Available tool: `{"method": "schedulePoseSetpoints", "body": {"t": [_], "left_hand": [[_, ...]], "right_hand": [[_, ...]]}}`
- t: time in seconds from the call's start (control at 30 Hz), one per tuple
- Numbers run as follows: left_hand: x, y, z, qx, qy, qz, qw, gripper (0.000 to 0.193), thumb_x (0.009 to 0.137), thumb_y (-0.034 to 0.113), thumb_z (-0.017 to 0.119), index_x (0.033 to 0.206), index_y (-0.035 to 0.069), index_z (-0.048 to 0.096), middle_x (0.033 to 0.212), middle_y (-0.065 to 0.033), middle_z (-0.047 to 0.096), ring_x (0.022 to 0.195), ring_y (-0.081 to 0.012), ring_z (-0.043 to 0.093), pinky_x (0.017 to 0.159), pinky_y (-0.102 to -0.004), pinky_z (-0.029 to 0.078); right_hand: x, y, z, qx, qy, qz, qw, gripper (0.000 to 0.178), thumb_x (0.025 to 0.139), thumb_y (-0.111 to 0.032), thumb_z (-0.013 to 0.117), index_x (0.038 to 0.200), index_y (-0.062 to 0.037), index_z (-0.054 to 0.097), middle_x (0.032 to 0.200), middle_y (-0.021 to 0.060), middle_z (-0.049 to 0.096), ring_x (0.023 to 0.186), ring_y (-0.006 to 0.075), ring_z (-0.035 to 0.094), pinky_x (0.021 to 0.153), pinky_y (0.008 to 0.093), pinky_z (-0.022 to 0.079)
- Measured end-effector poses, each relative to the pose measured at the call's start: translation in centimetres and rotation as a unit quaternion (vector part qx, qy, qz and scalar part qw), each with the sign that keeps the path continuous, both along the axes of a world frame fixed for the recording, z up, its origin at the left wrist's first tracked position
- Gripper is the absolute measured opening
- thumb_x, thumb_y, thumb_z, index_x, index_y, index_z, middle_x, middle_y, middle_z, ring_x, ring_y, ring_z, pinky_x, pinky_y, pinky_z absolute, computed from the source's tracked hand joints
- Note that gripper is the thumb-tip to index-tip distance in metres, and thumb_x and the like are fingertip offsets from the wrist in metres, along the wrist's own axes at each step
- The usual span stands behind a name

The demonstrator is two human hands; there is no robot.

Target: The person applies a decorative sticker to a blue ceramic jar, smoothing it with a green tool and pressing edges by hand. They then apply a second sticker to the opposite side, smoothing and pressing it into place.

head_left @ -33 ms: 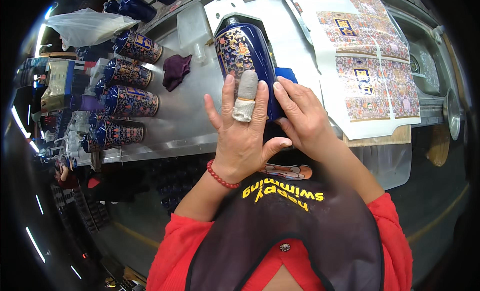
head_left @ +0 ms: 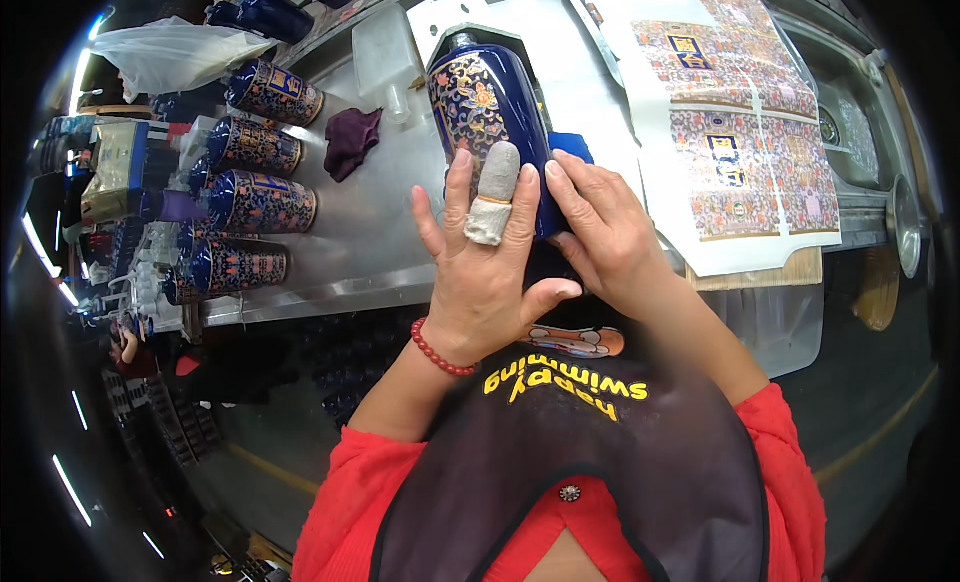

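Observation:
A dark blue bottle lies on its back in a white holder, neck pointing away from me. Its upper face carries a floral decal in gold and red. My left hand rests flat over the lower part of that face, fingers spread. A grey fabric finger sleeve with a band covers its middle finger. Along the bottle's lower right side lies my right hand, fingers together and thumb tucked near the base, steadying it. The base is mostly hidden behind my hands.
Printed floral decal sheets lie on a board at the right, beside a metal sink. A dark purple cloth sits left of the bottle. Several decorated blue bottles stand farther left, near a clear plastic bag.
My left hand's fingers have slid very slightly to the right on the bottle. My right hand holds its place.

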State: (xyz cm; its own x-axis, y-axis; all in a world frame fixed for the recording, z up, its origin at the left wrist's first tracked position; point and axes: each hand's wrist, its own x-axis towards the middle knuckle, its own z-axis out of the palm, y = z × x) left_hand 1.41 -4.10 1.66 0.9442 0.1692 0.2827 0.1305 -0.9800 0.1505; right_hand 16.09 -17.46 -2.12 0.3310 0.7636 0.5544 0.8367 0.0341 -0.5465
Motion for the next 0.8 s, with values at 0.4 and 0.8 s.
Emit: {"method": "schedulePoseSetpoints", "body": {"t": [0.4, 0.8], "left_hand": [[-1.4, 0.1, -1.2, 0.057, -0.038, 0.014, 0.998, 0.084, 0.099, 0.07, 0.034, 0.151, 0.006, 0.047, 0.156, -0.0143, 0.044, 0.149, -0.0421, 0.026, 0.119, -0.0635, -0.001], [-1.3, -0.5, -1.1, 0.005, -0.07, -0.077, 0.995, 0.068, 0.101, 0.064, 0.041, 0.142, 0.013, 0.059, 0.148, -0.0145, 0.054, 0.145, -0.0377, 0.037, 0.12, -0.0629, -0.001]], "right_hand": [[-0.2, 0.1, 0.1, 0.014, -0.009, -0.011, 1.0, 0.07, 0.072, 0.0, 0.076, 0.137, 0.0059, 0.052, 0.134, 0.0265, 0.056, 0.115, 0.0423, 0.058, 0.098, 0.0479, 0.049], [-0.1, 0.3, -0.3, 0.031, -0.021, -0.02, 0.999, 0.063, 0.076, -0.001, 0.073, 0.136, 0.0058, 0.054, 0.132, 0.0268, 0.057, 0.115, 0.042, 0.059, 0.096, 0.0472, 0.049]]}}
